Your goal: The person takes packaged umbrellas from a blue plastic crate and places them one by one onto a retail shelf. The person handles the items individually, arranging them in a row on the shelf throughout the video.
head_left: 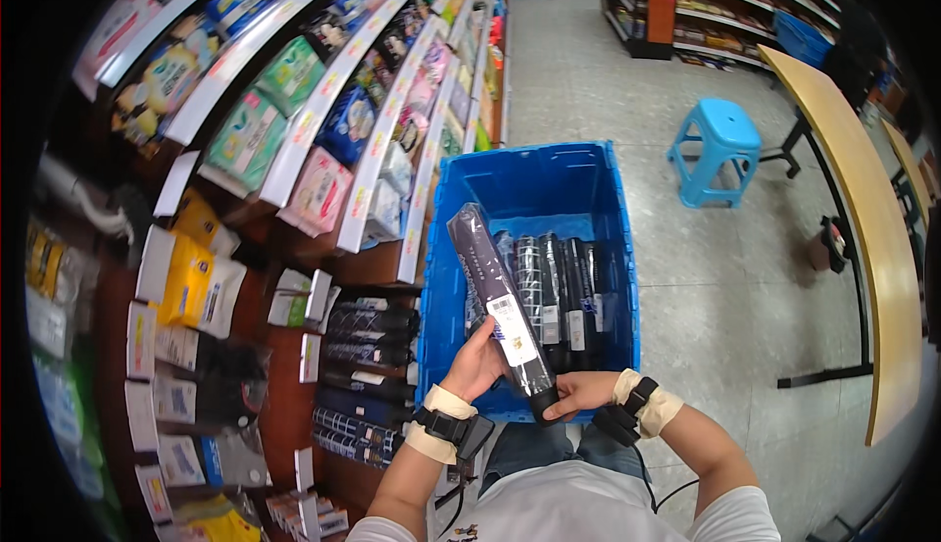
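A dark folded umbrella (478, 266) in a clear plastic sleeve, with a white label, lies slantwise above a blue plastic crate (625, 248). My left hand (474, 362) supports it from the left near the label. The fingers of my right hand (584, 393) grip its black lower end. Inside the crate stand several more wrapped umbrellas (551, 285), black and checked, side by side. On the lower shelf left of the crate, similar dark and checked umbrellas (367, 388) lie stacked.
Shelves of packaged goods (301, 174) rise along the left, close to the crate. To the right are a light blue plastic stool (724, 127), a long wooden table (860, 211) and a small bin (827, 244). A dark-clothed person (856, 49) is at the upper right.
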The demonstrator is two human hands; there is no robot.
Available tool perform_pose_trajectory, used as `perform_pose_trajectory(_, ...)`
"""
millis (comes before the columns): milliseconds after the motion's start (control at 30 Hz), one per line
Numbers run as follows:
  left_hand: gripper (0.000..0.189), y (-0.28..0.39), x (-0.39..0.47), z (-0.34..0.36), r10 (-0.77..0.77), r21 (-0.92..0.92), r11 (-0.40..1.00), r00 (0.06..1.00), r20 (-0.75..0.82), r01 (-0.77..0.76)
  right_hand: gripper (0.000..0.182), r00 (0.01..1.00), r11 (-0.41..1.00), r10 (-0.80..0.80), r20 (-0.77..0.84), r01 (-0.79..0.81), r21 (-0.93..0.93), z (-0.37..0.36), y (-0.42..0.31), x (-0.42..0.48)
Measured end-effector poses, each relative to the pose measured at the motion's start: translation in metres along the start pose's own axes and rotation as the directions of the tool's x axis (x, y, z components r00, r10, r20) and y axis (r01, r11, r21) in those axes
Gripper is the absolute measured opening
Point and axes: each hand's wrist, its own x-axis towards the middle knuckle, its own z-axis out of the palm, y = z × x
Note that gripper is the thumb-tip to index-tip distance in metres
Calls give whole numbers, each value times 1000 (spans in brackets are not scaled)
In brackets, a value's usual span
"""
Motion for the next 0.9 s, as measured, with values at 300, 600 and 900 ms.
perform_pose_trajectory(300,46,-23,-43,12,177,-92,979,983,-40,-180,31,956,971,29,292,43,-237,2,27,-2)
perform_pose_trajectory(600,32,-43,-69,21,355,-140,910,907,-225,-391,39,919,979,121,375,-48,-198,7,19,-17)
perform_pose_trajectory(900,33,-46,-99,19,463,-42,861,815,-349,-507,46,960,963,-166,227,207,-172,22,14,-6)
